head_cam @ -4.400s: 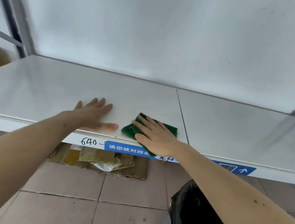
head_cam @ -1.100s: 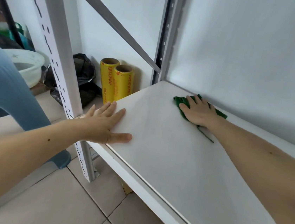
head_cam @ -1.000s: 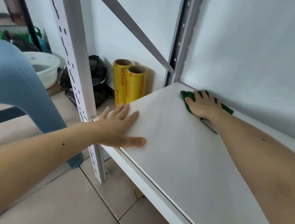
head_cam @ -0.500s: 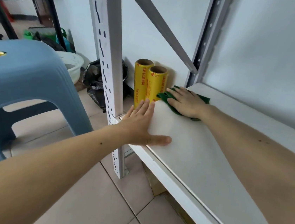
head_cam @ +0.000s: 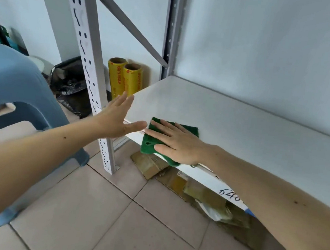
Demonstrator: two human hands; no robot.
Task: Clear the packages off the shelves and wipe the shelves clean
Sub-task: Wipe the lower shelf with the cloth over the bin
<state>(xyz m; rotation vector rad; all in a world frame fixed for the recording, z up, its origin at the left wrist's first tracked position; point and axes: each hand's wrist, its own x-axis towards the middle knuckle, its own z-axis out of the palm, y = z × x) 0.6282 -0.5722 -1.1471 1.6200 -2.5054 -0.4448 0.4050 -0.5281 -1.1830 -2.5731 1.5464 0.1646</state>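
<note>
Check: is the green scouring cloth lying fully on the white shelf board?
No, the green scouring cloth hangs over the front edge of the white shelf board, pressed flat under the right hand.

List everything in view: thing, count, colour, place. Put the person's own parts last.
shelf: one, white, right half of view, bare but for the cloth
cloth: one, green, at the shelf's front edge, partly overhanging it
upright: one, pale grey, perforated, at the shelf's left front corner
rolls: two, yellow, standing on the floor past the shelf's left end
stool: one, blue, far left
bag: one, black, on the floor behind the upright
cardboard: several flattened brown pieces, on the floor under the shelf
floor: beige tiles
left hand: fingers straight, at the shelf's left corner
right hand: flat on the cloth
</note>
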